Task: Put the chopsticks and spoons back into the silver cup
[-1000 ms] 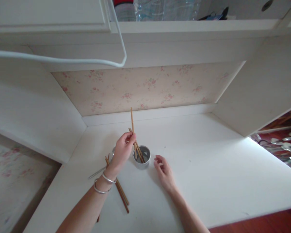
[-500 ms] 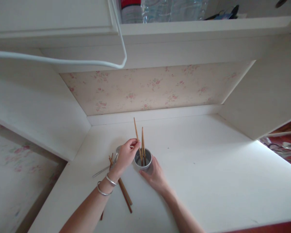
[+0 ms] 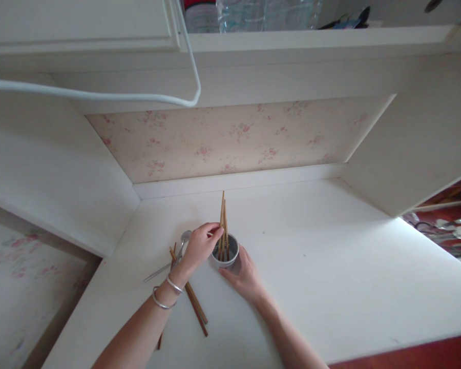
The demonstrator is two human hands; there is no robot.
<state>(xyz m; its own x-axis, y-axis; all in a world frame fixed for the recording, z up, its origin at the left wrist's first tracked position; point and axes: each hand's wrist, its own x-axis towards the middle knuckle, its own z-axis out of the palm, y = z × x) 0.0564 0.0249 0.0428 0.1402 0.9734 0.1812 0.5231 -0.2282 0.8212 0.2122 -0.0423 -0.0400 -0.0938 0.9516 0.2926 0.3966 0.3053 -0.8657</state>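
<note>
Inside the cup (image 3: 225,264), chopsticks (image 3: 225,220) rise beside the left fingertips (image 3: 219,230).

Your left hand (image 3: 204,245) pinches the wooden chopsticks (image 3: 225,220) standing in the grey cup (image 3: 225,263), while your right hand (image 3: 246,277) cups its side. Under your left forearm lie more sticks (image 3: 195,302) and what looks like a metal spoon (image 3: 185,236), partly hidden.
</note>
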